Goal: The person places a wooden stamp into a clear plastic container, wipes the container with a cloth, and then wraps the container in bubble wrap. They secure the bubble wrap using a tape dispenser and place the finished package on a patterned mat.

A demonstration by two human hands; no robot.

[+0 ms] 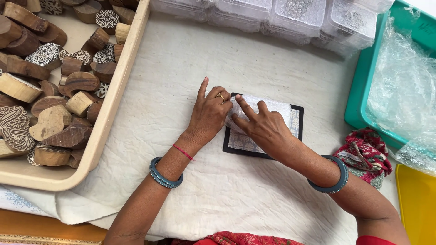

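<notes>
Bubble wrap (265,105) under both hands, beige tray (119,86) of wooden blocks (50,120) left

Head cam, straight down, close over white cloth (204,190).

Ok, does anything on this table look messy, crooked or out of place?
Nothing stands out. Both hands, left hand and right hand, press a bubble wrap piece onto a dark-edged tile. The wooden stamps lie jumbled, but inside their tray.
</notes>
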